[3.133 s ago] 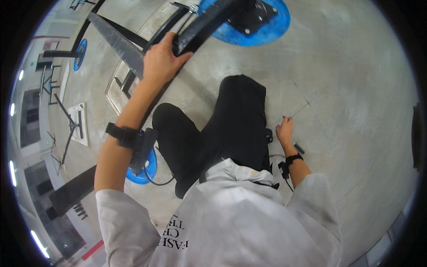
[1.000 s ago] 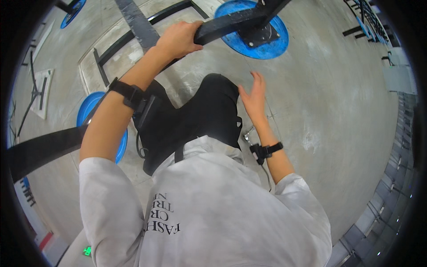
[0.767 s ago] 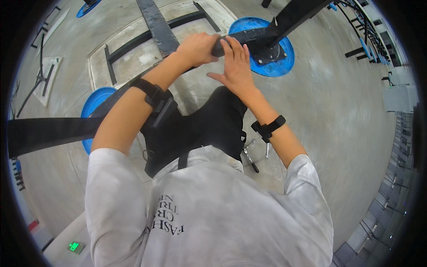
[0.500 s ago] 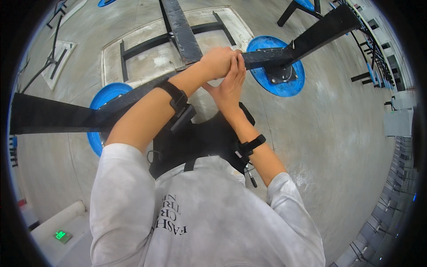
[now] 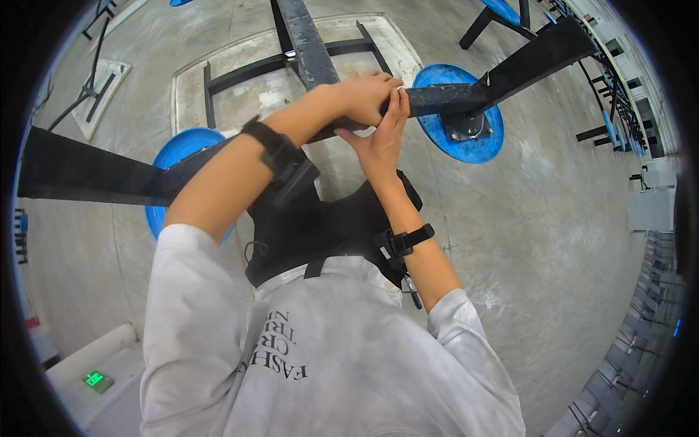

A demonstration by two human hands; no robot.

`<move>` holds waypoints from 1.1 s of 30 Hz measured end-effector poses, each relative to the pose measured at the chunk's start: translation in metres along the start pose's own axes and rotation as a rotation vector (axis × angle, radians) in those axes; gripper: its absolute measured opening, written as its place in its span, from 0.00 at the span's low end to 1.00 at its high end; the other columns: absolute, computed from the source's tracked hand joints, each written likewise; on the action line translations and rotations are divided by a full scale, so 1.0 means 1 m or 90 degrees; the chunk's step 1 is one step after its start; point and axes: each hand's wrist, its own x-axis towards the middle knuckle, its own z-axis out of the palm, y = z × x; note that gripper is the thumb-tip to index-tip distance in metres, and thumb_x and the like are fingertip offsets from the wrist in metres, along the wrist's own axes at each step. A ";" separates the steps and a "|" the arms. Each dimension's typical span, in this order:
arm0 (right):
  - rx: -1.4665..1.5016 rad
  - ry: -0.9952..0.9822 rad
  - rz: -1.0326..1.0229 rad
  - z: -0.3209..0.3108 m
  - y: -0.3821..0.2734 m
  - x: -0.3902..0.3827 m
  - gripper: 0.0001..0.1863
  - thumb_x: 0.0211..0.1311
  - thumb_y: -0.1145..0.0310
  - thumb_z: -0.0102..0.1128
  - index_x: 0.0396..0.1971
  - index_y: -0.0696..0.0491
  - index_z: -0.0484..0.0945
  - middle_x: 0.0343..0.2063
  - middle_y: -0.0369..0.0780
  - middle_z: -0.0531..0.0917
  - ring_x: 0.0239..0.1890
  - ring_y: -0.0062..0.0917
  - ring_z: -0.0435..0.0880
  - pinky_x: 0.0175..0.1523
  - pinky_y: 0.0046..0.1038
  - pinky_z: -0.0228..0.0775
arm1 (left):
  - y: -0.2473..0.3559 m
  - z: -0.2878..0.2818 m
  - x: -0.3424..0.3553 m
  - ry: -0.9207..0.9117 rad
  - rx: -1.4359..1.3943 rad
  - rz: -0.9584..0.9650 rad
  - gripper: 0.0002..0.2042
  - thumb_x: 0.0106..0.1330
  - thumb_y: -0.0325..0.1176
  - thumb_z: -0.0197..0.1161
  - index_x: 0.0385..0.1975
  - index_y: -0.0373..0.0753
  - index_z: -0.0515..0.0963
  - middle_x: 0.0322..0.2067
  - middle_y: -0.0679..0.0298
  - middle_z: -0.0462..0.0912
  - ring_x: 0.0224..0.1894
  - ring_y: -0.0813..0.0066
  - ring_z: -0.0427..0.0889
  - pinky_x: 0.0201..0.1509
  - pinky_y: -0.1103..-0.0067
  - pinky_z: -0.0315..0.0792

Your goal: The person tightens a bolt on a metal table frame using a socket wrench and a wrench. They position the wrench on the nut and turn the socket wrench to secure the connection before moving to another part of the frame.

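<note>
A long black metal bar (image 5: pixel 440 100) of a frame runs across in front of me. My left hand (image 5: pixel 366 96) lies over the top of it, its bent fingers against the bar. My right hand (image 5: pixel 384 146) comes up from the near side with fingers straight and thumb apart, its fingertips at the bar beside my left fingers. A small whitish bit shows by the fingertips; I cannot make out what it is. Round blue seats, one on the left (image 5: pixel 178 149) and one on the right (image 5: pixel 486 146), are fixed to the frame.
A black post (image 5: pixel 309 51) runs away from the bar over a pale tabletop panel (image 5: pixel 191 76) lying on the floor. A thick black leg (image 5: pixel 87 171) sticks out left, another (image 5: pixel 542 58) right. Similar frames stand along the far right. A white box with a green-lit display (image 5: pixel 97 379) is at lower left.
My left fingers have straightened somewhat and shifted right over the bar. My right hand has moved a little, its thumb now further from the fingers. The whole view has shifted slightly.
</note>
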 end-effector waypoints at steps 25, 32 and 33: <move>-0.022 -0.031 0.032 -0.008 0.001 -0.002 0.53 0.26 0.65 0.78 0.57 0.59 0.54 0.58 0.52 0.55 0.60 0.49 0.56 0.64 0.45 0.47 | -0.021 -0.044 -0.022 -0.320 -0.005 -0.113 0.33 0.28 0.41 0.71 0.39 0.28 0.75 0.36 0.47 0.77 0.48 0.51 0.68 0.51 0.70 0.66; 0.035 -0.056 0.024 -0.014 0.002 -0.003 0.48 0.34 0.65 0.74 0.56 0.59 0.54 0.59 0.52 0.52 0.62 0.47 0.51 0.65 0.42 0.45 | -0.023 -0.046 -0.014 -0.371 0.032 -0.088 0.30 0.28 0.41 0.70 0.35 0.28 0.77 0.33 0.46 0.77 0.46 0.52 0.69 0.49 0.70 0.68; 0.035 -0.059 0.023 -0.016 0.002 -0.009 0.48 0.34 0.65 0.74 0.56 0.59 0.54 0.59 0.52 0.52 0.62 0.47 0.51 0.65 0.42 0.45 | -0.022 -0.047 -0.015 -0.370 0.030 -0.090 0.30 0.28 0.41 0.70 0.35 0.28 0.77 0.33 0.46 0.77 0.46 0.52 0.69 0.49 0.70 0.68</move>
